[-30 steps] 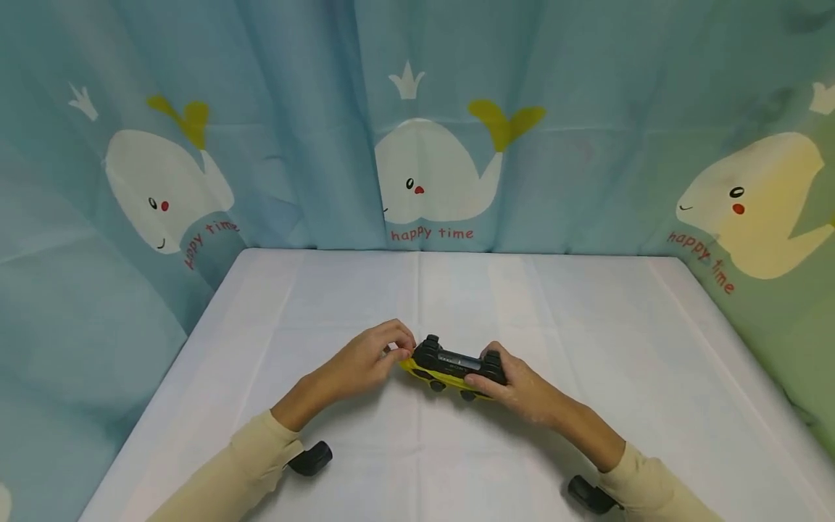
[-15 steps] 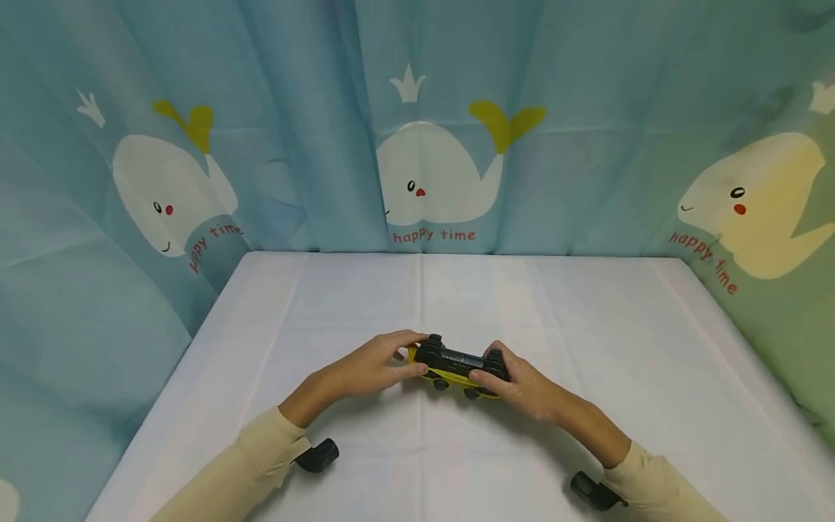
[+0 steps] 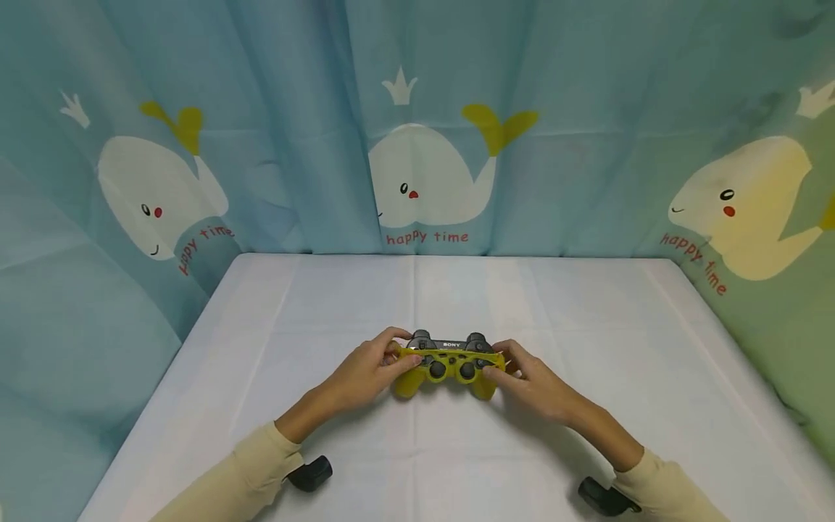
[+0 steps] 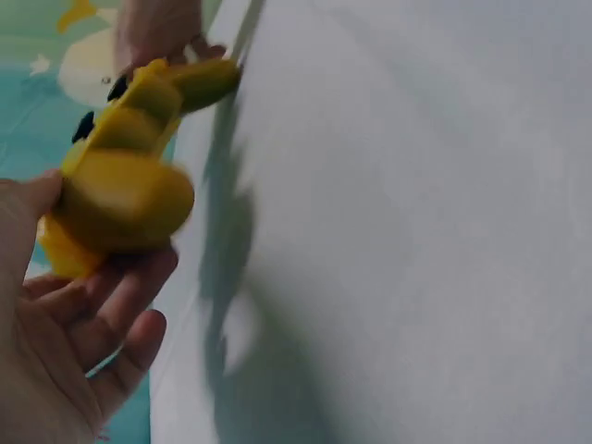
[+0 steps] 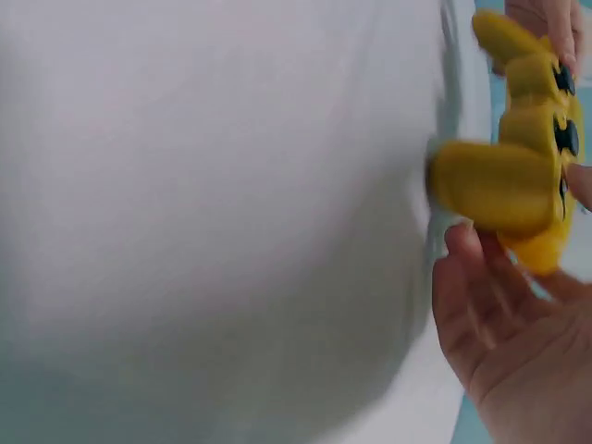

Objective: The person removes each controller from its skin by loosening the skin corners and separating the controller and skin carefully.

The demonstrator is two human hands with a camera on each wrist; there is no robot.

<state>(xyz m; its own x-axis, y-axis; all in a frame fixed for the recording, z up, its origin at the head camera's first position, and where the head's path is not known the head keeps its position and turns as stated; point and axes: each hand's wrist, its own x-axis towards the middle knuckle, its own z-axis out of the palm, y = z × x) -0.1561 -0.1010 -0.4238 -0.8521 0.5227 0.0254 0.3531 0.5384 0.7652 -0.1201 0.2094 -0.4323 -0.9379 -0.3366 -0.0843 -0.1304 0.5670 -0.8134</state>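
Note:
A game controller [image 3: 452, 367], black with a yellow shell over its face and grips, is held between both hands above the table, its two thumbsticks toward me. My left hand [image 3: 368, 371] pinches its left end, thumb on the front and fingers behind. At the right end my right hand [image 3: 538, 380] grips it the same way, thumb near the face buttons. In the left wrist view one rounded yellow grip [image 4: 125, 199] sticks out beside my curved fingers. The right wrist view shows the other yellow grip [image 5: 495, 185] above my fingertips.
A white cloth covers the table [image 3: 417, 464]. Behind and on both sides hangs a blue-green curtain [image 3: 287, 145] printed with whales. A black wrist camera [image 3: 311, 473] sits under the left sleeve, and another black wrist camera [image 3: 603, 496] under the right.
The controller has turned from showing its black top edge to showing its face and grips, and now lies level. My left hand first let its fingers reach round the end, then took hold.

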